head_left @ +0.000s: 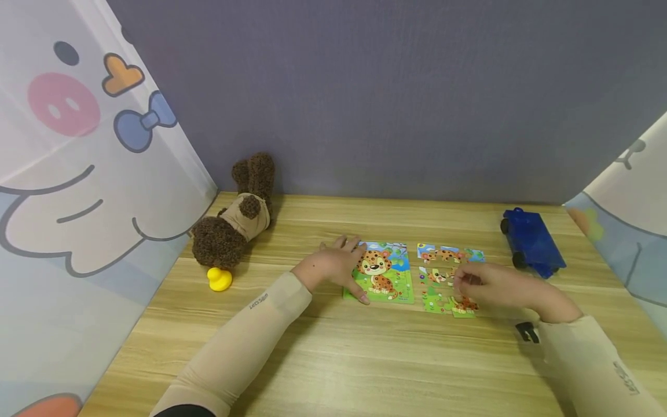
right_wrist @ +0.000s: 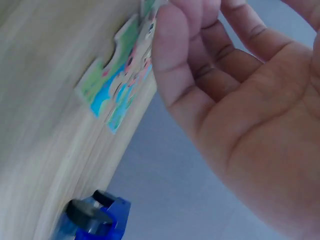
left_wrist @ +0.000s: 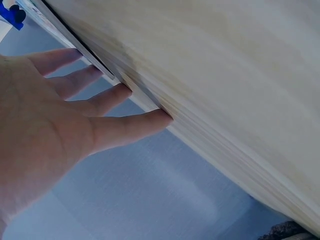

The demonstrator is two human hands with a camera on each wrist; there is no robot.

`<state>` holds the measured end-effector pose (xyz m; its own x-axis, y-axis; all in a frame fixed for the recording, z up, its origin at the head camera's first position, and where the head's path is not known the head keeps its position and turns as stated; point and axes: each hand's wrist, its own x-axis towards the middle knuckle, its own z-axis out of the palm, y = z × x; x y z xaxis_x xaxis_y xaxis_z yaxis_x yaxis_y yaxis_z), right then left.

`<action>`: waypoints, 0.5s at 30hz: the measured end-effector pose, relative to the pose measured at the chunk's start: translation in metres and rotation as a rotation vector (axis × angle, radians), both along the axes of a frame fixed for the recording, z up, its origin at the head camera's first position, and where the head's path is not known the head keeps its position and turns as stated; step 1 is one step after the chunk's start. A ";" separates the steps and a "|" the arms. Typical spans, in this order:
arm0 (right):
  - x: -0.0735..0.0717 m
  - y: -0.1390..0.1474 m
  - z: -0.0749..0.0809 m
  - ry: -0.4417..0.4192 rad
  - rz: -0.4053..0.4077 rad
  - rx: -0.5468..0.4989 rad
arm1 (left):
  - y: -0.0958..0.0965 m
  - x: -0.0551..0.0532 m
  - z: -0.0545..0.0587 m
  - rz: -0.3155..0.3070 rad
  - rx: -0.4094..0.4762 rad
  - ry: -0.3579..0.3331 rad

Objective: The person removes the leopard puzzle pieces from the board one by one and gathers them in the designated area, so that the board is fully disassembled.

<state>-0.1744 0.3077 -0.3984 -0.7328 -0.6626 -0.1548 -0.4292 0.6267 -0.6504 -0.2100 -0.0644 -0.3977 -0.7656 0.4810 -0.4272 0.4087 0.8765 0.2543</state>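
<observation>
A picture board (head_left: 388,281) with a spotted cub on grass lies flat near the middle of the table. My left hand (head_left: 333,267) rests at its left edge, fingers spread, thumb at the near corner. In the left wrist view, the straight fingertips (left_wrist: 162,117) meet the tabletop and the board's edge. To the right, several jigsaw pieces (head_left: 435,304) lie in loose rows with gaps between them. Over their right side is my right hand (head_left: 500,286), fingers bent toward the thumb; I cannot tell whether a piece is between them. The right wrist view shows pieces (right_wrist: 115,85) beside the curled fingers.
A blue wheeled toy cart (head_left: 534,240) stands at the back right. At the left lie a brown plush toy (head_left: 229,226) and a yellow rubber duck (head_left: 219,279). A small black object (head_left: 527,332) is beside the right wrist. A grey panel (head_left: 385,104) rises behind the table.
</observation>
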 end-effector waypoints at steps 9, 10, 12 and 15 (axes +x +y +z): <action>-0.002 -0.034 0.016 -0.017 -0.023 0.009 | 0.000 -0.003 0.005 -0.001 -0.012 -0.013; -0.003 -0.039 0.017 -0.014 -0.022 0.011 | 0.001 -0.003 0.006 0.002 -0.008 -0.016; -0.006 -0.049 0.018 -0.008 -0.029 0.017 | 0.002 -0.004 0.008 0.005 0.006 -0.015; -0.011 -0.063 0.018 -0.008 -0.041 0.016 | 0.008 -0.004 0.010 -0.005 0.033 -0.011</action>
<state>-0.1850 0.2446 -0.3802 -0.7583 -0.6291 -0.1707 -0.3977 0.6540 -0.6436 -0.2141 -0.0567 -0.3877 -0.7589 0.4984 -0.4191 0.4099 0.8657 0.2872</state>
